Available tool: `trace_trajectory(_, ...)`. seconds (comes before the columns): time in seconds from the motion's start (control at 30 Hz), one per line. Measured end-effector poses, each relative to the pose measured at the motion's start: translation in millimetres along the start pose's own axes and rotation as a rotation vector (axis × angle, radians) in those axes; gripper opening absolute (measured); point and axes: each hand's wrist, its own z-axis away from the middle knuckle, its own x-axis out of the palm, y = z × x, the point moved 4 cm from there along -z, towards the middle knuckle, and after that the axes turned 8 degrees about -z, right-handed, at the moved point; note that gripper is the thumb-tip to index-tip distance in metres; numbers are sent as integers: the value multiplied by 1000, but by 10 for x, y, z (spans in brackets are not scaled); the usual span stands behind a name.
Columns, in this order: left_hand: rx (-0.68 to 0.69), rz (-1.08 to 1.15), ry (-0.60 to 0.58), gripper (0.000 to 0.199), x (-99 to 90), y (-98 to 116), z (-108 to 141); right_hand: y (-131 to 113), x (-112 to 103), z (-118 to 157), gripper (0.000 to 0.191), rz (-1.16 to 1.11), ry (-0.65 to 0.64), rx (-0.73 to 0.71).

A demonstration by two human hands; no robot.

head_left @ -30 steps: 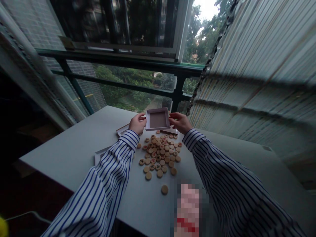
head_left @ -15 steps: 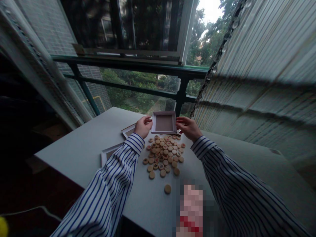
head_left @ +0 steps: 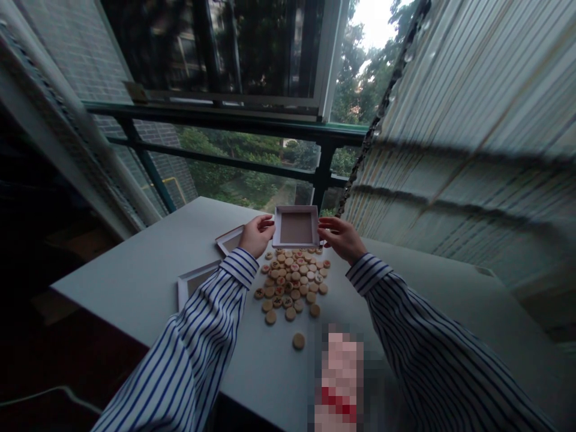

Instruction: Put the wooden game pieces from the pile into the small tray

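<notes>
Between my two hands a shallow square box tray (head_left: pixel 296 228) is held up, its hollow side facing me with nothing in it. My left hand (head_left: pixel 257 234) grips its left side and my right hand (head_left: pixel 342 239) its right side, fingers closed on the edges. Below it on the white table (head_left: pixel 117 258) lies a heap of round wooden xiangqi pieces (head_left: pixel 296 276), some with red or black characters showing, others blank side up. The tray hides the far edge of the heap. One wooden piece (head_left: pixel 299 341) lies apart, nearer to me.
Left of the heap are a box part (head_left: pixel 230 241) behind my left wrist and another box part (head_left: pixel 198 277) partly under my left sleeve. A pixelated patch (head_left: pixel 342 372) covers something at the near edge. Beyond the table stand a railing (head_left: pixel 225 126) and windows; a curtain (head_left: pixel 472 150) hangs right.
The view has shifted slightly, so most things sit a little further left. Both hands keep hold of the box tray, which now appears slightly lower over the heap's far edge.
</notes>
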Motion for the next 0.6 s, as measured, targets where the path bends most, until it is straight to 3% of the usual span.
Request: trace_trajectory(0.6, 7, 86, -80, 36, 166, -87, 156, 75, -169, 261, 32, 7, 2, -13)
